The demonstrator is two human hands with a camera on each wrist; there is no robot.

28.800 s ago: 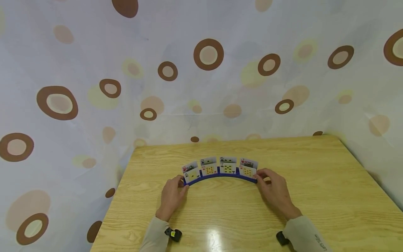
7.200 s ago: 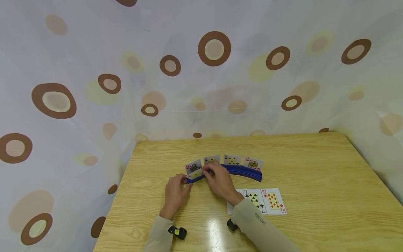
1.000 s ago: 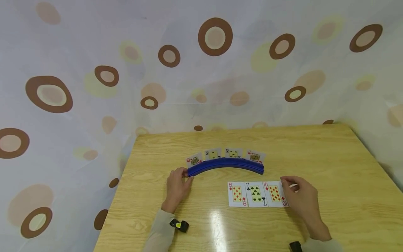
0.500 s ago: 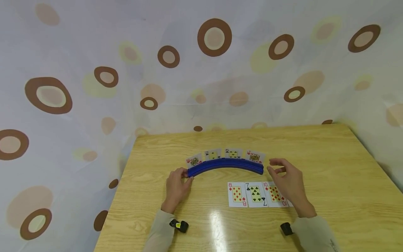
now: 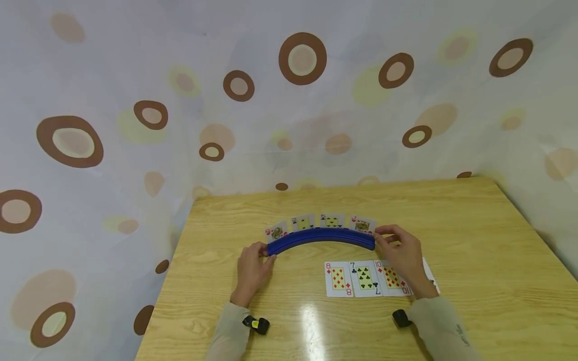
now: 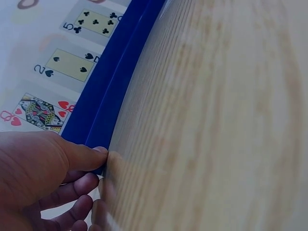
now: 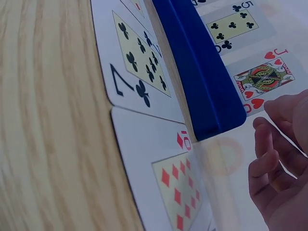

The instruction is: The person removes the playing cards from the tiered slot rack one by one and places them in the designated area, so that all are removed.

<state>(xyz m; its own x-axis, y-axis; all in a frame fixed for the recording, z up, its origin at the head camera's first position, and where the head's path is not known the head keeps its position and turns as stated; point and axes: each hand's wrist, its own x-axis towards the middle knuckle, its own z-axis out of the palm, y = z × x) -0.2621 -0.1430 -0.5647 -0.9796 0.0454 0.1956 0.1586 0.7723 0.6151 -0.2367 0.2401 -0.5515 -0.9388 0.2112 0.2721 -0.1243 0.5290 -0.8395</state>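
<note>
A blue curved card holder (image 5: 320,234) stands on the table with a back row of upright cards. From left to right these are the queen of hearts (image 6: 41,111), two of spades (image 6: 70,70), five of clubs (image 6: 95,23) and jack of hearts (image 7: 264,79). My left hand (image 5: 251,271) pinches the holder's left end, thumb on its front. At the other end, my right hand (image 5: 402,253) has its thumb and fingertips slightly apart, right at the jack's outer edge.
In front of the holder a row of cards lies face up: eight of diamonds (image 5: 337,279), seven of clubs (image 5: 365,279), ten of diamonds (image 5: 392,278). Another card (image 5: 431,278) is mostly under my right wrist. A patterned curtain (image 5: 253,170) borders the wooden table (image 5: 217,220).
Three front-row cards, then a fourth, came out of the holder onto the table. In the last second my right hand left the laid cards and moved up-left to the jack.
</note>
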